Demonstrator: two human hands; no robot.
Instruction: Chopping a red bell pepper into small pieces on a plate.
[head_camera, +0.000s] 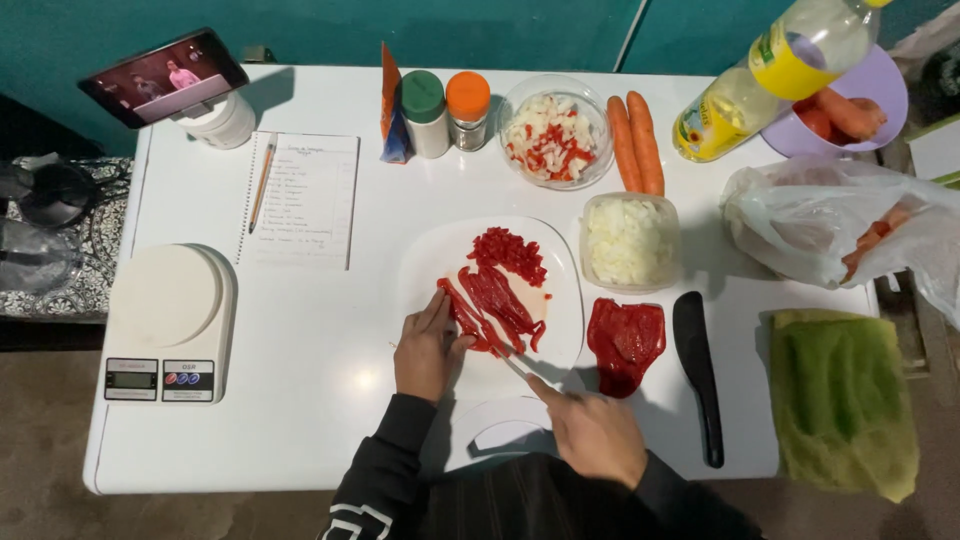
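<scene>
Slicing red pepper strips (490, 305) on the white cutting board (560, 330), directly ahead of both hands. Left hand (428, 350) lying flat, fingers pinning the strips' near ends; right hand (592, 432) closed around a knife (515, 368), blade reaching toward the strips. Already diced: a small red heap (510, 252) at the board's far side. Still waiting, by the look of it: the uncut pepper piece (625, 342) just beyond the right hand, off the board. Crowding farther right, a black spatula (697, 375) and a green cloth (842, 400) overhanging the counter (320, 400) edge. Opening up left of the left hand, bare surface reaching to the kitchen scale (168, 322).
</scene>
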